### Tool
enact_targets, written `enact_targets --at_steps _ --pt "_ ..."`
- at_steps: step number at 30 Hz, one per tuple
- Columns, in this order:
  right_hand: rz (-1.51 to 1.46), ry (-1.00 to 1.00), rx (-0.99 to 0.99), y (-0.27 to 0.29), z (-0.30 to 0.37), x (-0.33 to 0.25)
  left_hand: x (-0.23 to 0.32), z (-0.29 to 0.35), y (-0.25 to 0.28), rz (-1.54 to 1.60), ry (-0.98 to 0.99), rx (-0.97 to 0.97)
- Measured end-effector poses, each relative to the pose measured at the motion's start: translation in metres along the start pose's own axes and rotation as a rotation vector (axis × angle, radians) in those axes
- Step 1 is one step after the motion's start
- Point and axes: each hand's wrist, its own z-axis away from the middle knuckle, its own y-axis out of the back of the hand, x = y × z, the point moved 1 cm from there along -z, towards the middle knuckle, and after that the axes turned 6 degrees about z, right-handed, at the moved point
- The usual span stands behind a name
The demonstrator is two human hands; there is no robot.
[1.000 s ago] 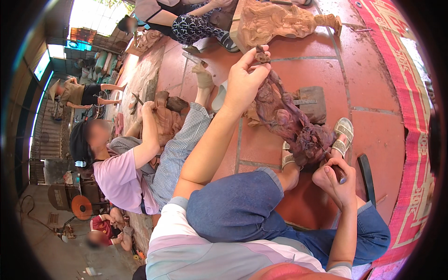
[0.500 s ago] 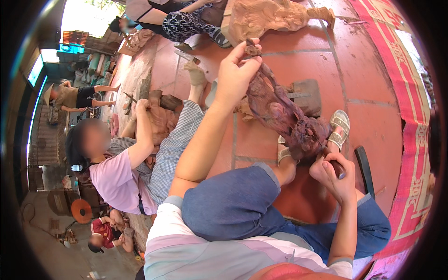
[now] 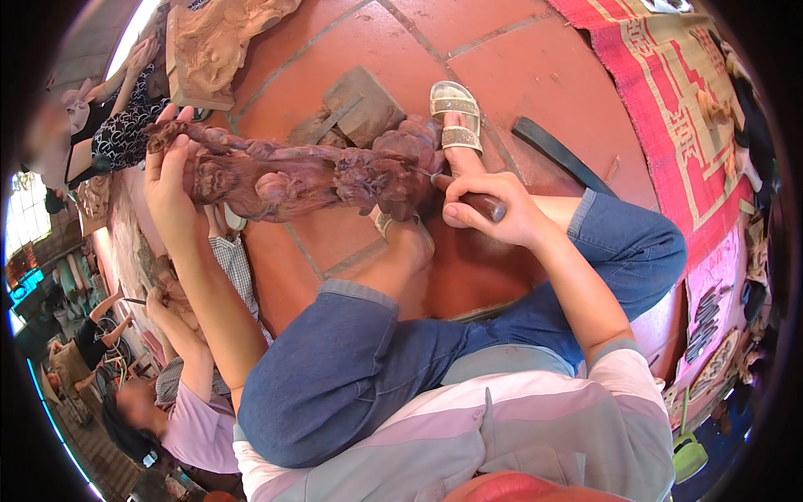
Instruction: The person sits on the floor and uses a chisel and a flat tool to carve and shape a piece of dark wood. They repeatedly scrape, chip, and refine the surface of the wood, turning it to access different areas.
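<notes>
A dark reddish-brown wood carving [image 3: 288, 180] lies across the view, with bearded figures cut into its surface. My left hand [image 3: 171, 171] grips its narrow left end, fingers wrapped around it. At the thicker right end, beside my sandalled foot [image 3: 457, 125], my right hand [image 3: 506, 205] is closed around the wooden handle of a carving tool [image 3: 483, 206]. The tool's thin metal shaft reaches left to the carving; whether its tip bites the wood is too small to tell.
A wood block [image 3: 364, 105] sits on the red tile floor [image 3: 535, 75] behind the carving. A long dark flat bar [image 3: 560, 155] lies to the right, near a red patterned mat [image 3: 644, 109]. Another pale carving [image 3: 217, 50] stands far left. Co-workers sit at left, one in a lilac shirt [image 3: 201, 431].
The view has turned rightward. The carving, steeply slanted before, now lies nearly level across it. Both hands keep their holds on the carving and the tool.
</notes>
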Motion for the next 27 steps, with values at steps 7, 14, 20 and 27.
enact_targets --at_steps 7,14,20,27 --pt "-0.269 -0.277 -0.057 -0.005 0.002 0.008 0.010 0.007 0.004 0.012 -0.001 0.025" --pt "-0.426 -0.396 0.035 -0.015 0.000 0.009 0.002 0.001 0.002 0.034 -0.013 -0.030" --pt "0.023 -0.329 0.141 -0.033 -0.007 -0.014 0.003 0.002 0.003 -0.006 -0.026 0.004" --pt "0.039 -0.189 0.212 -0.033 -0.014 -0.004 0.003 0.004 0.002 0.018 -0.015 -0.003"
